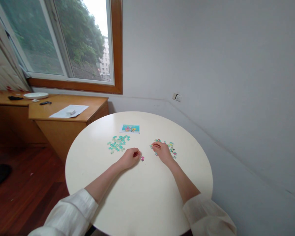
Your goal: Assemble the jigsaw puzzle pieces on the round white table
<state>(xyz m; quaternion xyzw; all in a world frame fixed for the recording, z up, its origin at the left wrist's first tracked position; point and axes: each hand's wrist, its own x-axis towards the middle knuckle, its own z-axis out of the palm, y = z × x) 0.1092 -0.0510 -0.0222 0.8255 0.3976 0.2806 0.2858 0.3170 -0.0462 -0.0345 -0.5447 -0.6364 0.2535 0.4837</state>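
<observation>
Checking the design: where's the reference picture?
Head view: the reference picture lies at the far side of the round table, slightly left, just beyond the teal puzzle pieces.

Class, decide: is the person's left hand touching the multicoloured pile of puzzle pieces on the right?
Apart. The head view shows bare table and a lone purple piece between the left hand and that pile, where the right hand rests.
</observation>
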